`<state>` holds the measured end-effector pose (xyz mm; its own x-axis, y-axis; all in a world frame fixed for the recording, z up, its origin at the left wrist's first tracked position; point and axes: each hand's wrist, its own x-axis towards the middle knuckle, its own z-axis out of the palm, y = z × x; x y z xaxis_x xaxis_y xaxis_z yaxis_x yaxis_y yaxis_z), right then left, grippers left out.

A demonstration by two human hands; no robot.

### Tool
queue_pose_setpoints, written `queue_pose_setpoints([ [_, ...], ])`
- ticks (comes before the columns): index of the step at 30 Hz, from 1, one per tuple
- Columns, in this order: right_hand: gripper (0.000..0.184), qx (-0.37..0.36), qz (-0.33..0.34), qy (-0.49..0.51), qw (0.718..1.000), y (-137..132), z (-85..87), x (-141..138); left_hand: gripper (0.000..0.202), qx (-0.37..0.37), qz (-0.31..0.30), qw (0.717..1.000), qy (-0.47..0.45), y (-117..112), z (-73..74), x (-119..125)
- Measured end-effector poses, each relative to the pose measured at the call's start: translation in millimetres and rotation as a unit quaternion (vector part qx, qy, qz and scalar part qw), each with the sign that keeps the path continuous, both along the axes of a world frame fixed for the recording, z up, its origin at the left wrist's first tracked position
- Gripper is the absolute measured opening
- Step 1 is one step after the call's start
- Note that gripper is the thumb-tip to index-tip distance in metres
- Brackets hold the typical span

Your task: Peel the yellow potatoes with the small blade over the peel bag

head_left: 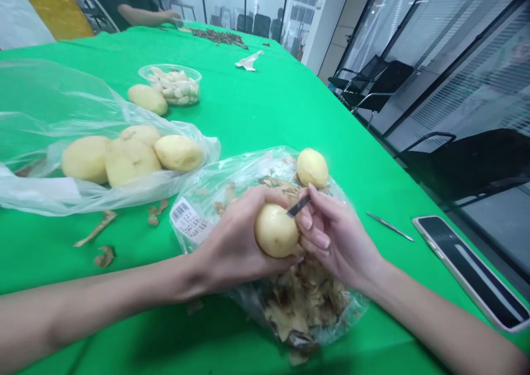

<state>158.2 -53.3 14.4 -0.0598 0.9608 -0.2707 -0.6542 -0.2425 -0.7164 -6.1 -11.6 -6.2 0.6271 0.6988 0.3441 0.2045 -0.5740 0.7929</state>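
Green-covered worktop (248, 121), open strip along right edge, dark chairs (372, 85) beyond. Left hand (236, 239) wrapped round one peeled potato (276, 230); right hand (337, 234) pinching small blade (298, 206) against it. Beneath, plastic bag of peelings (298, 303), one potato (312, 167) on it. Right: slim metal knife (389, 226), phone (470, 273) near edge. Left: second plastic bag (49, 115), four potatoes (132, 159); one more potato (147, 99) beside clear bowl of pale pieces (169, 85).

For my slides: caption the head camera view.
Left hand holds a potato; right hand presses a small blade to it.
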Motion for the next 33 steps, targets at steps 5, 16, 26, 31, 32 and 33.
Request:
queue_pose_setpoints([
  [5,0.026,0.056,-0.051,-0.095,0.993,-2,1.4,-1,0.060,-0.009,-0.078,0.997,-0.013,2,0.7,-3],
  [16,0.029,0.009,-0.022,-0.096,0.995,2,-3.6,0,0.064,-0.032,-0.115,0.993,-0.015,-1,8.3,1],
  [26,0.030,0.031,0.015,-0.112,0.993,-2,-3.8,-3,0.057,-0.081,-0.140,0.987,0.014,0,11.5,0],
  [31,0.033,0.042,0.034,-0.117,0.992,-3,-6.5,-4,0.057,-0.084,-0.138,0.986,0.031,3,12.3,-4],
  [32,0.034,0.045,0.036,-0.119,0.991,-3,-7.0,-4,0.056,-0.083,-0.137,0.986,0.033,3,13.0,-4],
  [33,0.034,0.048,0.038,-0.121,0.991,-3,-7.4,-4,0.055,-0.084,-0.137,0.986,0.035,3,13.7,-4],
])
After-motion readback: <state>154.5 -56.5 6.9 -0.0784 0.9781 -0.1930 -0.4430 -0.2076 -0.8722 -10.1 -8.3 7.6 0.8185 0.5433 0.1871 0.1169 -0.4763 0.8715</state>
